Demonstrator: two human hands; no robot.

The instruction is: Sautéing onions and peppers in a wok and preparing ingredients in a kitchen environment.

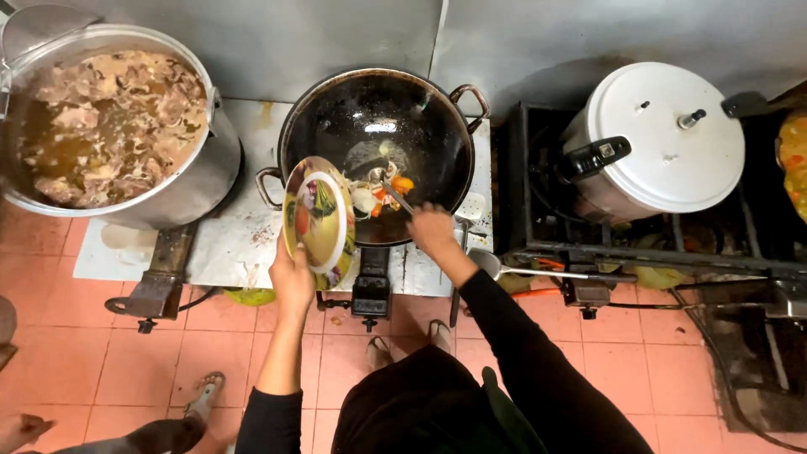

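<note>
- While the camera looks straight down, the left hand [292, 277] grips the lower rim of a round yellow-rimmed plate with a painted pattern [318, 220], fingers clamped on its edge, tilting it steeply over the near left lip of a deep black two-handled wok [380, 134].
- The right hand [431, 229] is closed around the handle of a slim metal utensil [397, 198], whose tip reaches into a small heap of chopped vegetables, orange and pale pieces [378, 195], lying in the near part of the wok just beside the plate.
- To do this well, in my judgement: keep the plate's low edge inside the wok's rim, and sweep with short strokes so nothing drops onto the steel stove top [244, 240].
- To the left stands a large metal stockpot of brown broth and meat [109, 118].
- To the right sits a silver pressure cooker with a black handle [656, 139].
- Another person's sandalled foot [202, 399] shows on the pink tiled floor [67, 361].
</note>
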